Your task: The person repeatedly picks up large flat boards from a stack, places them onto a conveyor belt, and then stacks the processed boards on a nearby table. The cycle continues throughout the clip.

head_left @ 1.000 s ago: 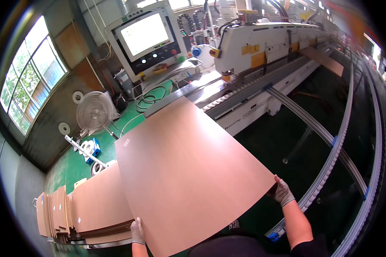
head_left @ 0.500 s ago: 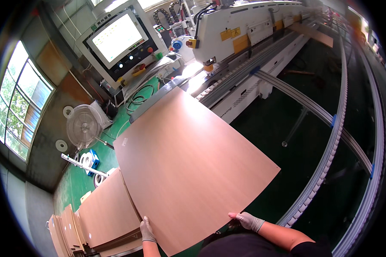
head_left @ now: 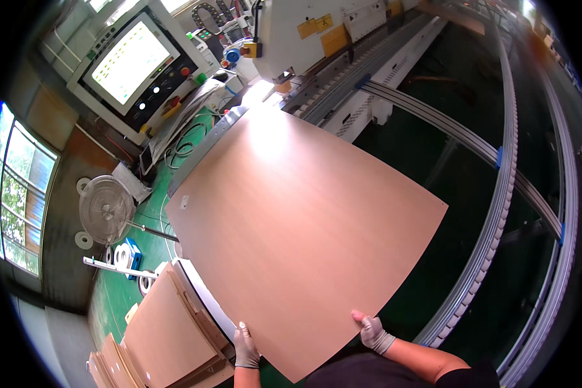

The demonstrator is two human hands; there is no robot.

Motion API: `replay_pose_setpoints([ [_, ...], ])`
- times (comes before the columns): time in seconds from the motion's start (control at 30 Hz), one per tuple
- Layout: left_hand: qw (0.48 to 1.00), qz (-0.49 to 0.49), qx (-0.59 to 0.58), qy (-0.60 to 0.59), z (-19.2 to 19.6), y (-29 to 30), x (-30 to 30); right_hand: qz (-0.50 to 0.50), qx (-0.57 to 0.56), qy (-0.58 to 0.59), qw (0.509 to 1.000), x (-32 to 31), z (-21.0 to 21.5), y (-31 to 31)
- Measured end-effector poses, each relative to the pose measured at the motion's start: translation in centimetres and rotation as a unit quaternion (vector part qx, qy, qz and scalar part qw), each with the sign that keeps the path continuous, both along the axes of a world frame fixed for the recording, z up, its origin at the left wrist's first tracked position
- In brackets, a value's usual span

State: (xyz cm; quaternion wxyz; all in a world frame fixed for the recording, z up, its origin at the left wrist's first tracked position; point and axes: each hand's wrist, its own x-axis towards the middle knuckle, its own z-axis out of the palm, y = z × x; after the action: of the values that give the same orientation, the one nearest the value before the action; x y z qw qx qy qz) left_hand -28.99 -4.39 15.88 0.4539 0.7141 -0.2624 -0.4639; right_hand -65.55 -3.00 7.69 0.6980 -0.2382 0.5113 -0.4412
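A large light-brown wood panel (head_left: 304, 226) spans the middle of the view, its far edge lying along a grey metal guide at the machine. My left hand (head_left: 245, 348), in a pale glove, grips the panel's near left edge with the thumb on top. On the near right edge, my right hand (head_left: 371, 331) holds it the same way, thumb above and the other fingers mostly hidden underneath. A small white label (head_left: 184, 202) sticks near the panel's left corner.
A stack of similar panels (head_left: 168, 330) stands at the lower left. Beyond are a floor fan (head_left: 107, 209), a control screen (head_left: 130, 63) and the long white machine (head_left: 291, 39). A metal roller rail (head_left: 491, 239) curves along the right, joined by a crossbar (head_left: 433, 118).
The panel has shifted right relative to the stack, and its right corner sits farther right and higher in view. Both hands keep their hold. My view has also turned.
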Motion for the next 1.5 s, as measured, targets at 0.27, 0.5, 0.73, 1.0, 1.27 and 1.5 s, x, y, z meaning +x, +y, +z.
replay_pose_setpoints([
  [0.27,0.983,-0.157,0.088,-0.018,2.1,-5.4,-3.7,-0.282,0.023,-0.187,0.941,-3.3,-1.9,-5.1],
  [0.5,0.974,-0.205,0.087,0.038,0.2,-11.3,-9.6,-0.353,-0.022,-0.293,0.888,-10.5,0.7,-13.6],
  [0.73,0.974,-0.209,0.054,0.071,-0.4,-16.6,-16.4,-0.423,-0.075,-0.245,0.869,-17.4,-0.6,-19.7],
  [1.0,0.962,-0.186,0.061,0.188,0.2,-20.8,-23.1,-0.369,-0.047,-0.173,0.912,-6.7,1.9,-11.2],
  [1.27,0.835,-0.459,-0.067,-0.295,-14.3,-5.5,-16.4,-0.425,0.059,-0.139,0.892,-10.0,1.3,-16.2],
  [1.5,0.763,-0.555,0.205,-0.258,-20.3,15.9,0.8,-0.385,0.039,-0.162,0.908,-14.5,3.2,-19.0],
])
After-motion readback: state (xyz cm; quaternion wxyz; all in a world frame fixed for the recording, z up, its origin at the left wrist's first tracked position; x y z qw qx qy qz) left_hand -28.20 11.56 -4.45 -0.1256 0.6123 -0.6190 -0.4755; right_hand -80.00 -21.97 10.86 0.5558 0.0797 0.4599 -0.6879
